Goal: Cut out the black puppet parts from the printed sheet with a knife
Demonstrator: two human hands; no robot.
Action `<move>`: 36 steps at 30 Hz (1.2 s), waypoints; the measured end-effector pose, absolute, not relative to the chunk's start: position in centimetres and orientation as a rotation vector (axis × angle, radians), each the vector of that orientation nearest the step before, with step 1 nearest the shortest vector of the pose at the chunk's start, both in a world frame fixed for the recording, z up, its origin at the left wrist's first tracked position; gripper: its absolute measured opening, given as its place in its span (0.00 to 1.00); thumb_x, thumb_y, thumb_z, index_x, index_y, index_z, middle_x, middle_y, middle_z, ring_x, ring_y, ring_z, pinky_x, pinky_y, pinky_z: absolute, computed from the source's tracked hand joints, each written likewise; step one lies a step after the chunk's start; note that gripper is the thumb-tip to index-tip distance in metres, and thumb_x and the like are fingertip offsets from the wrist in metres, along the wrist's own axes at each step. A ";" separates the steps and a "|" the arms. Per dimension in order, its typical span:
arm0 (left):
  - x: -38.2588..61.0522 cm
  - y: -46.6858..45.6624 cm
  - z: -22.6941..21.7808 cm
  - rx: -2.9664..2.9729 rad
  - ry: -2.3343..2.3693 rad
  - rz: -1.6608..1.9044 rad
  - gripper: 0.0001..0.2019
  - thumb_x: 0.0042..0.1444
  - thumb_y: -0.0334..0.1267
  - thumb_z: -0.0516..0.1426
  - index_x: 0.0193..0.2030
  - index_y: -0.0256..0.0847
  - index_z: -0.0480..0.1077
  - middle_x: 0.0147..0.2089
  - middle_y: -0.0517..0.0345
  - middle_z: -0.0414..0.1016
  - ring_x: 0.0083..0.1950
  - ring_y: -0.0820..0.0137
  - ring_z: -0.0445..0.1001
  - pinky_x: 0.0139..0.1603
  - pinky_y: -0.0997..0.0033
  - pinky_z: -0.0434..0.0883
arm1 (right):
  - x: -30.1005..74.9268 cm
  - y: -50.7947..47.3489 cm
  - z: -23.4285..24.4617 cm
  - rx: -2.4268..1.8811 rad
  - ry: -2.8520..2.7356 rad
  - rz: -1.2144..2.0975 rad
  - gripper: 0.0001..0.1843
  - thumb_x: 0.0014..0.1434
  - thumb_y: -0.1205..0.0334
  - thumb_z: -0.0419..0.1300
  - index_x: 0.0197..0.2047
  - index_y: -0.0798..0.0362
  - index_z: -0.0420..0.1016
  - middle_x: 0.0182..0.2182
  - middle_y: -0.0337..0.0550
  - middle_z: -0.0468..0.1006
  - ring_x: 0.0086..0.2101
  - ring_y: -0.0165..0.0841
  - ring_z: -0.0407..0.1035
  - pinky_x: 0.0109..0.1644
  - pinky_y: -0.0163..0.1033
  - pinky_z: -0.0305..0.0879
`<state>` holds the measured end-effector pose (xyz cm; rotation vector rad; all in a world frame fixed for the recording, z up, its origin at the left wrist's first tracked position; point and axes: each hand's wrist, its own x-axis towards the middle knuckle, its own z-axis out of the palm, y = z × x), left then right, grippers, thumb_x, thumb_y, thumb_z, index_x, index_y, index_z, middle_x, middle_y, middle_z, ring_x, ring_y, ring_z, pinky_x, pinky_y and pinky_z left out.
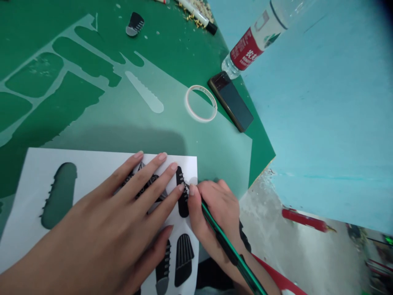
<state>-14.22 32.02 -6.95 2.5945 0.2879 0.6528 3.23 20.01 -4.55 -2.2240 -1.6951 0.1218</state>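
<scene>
A white sheet (33,180) printed with black comb-like shapes lies on the green cutting mat (172,45); one shape at its left is cut out, showing green. My left hand (116,221) lies flat on the sheet, fingers spread over the black shapes. My right hand (216,213) is closed round a green-handled craft knife (230,250), its tip against the edge of a black shape (183,205) near the sheet's right edge.
A pale film with cut-out holes (129,119) covers the mat. A tape ring (201,103), a dark phone (231,101) and a lying water bottle (254,41) sit at the mat's right. A small black cut piece (135,23) and a marker (199,16) lie at the back.
</scene>
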 end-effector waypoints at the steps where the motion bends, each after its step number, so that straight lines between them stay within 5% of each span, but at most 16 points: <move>1: -14.2 32.0 -6.9 2.594 0.290 0.644 0.27 0.67 0.47 0.61 0.69 0.37 0.73 0.77 0.43 0.69 0.78 0.46 0.66 0.85 0.41 0.54 | 3.2 20.0 -4.5 -2.213 -1.698 0.103 0.22 0.78 0.64 0.51 0.28 0.49 0.58 0.22 0.33 0.64 0.24 0.30 0.55 0.37 0.43 0.53; 36: -14.3 32.0 -6.7 2.587 0.298 0.677 0.24 0.68 0.46 0.60 0.66 0.35 0.75 0.73 0.44 0.74 0.77 0.46 0.68 0.83 0.41 0.57 | 3.3 20.2 -4.5 -2.176 -1.717 0.060 0.23 0.77 0.67 0.52 0.27 0.49 0.57 0.21 0.33 0.63 0.24 0.28 0.56 0.36 0.42 0.52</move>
